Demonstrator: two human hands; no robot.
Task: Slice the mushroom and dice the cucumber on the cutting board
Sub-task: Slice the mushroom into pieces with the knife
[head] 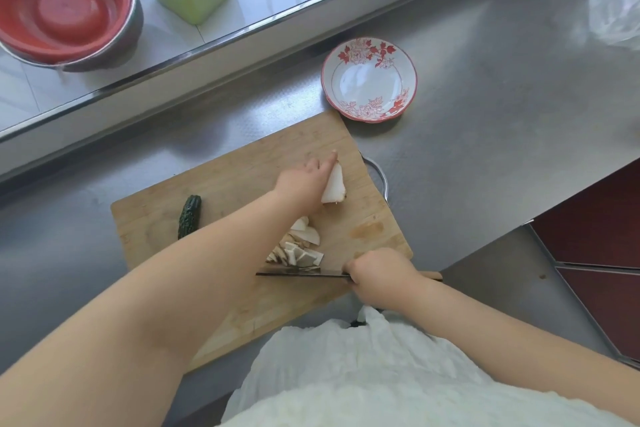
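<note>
Mushroom slicing is in progress. The left hand (304, 185) holds the uncut mushroom piece (334, 185) on the cutting board (242, 180); the right hand's (379, 276) grip is closed on the knife (301, 274), beside the finished slices (299, 248). The next move likely requires bringing piece and blade together. The cucumber (189, 216) lies whole on the board. The steel tabletop (485, 156) carries a floral dish (369, 79).

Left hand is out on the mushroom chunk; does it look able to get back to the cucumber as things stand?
Probably yes. The left hand holds the mushroom chunk; the cucumber lies beside that forearm on bare cutting board, nothing between.
</note>
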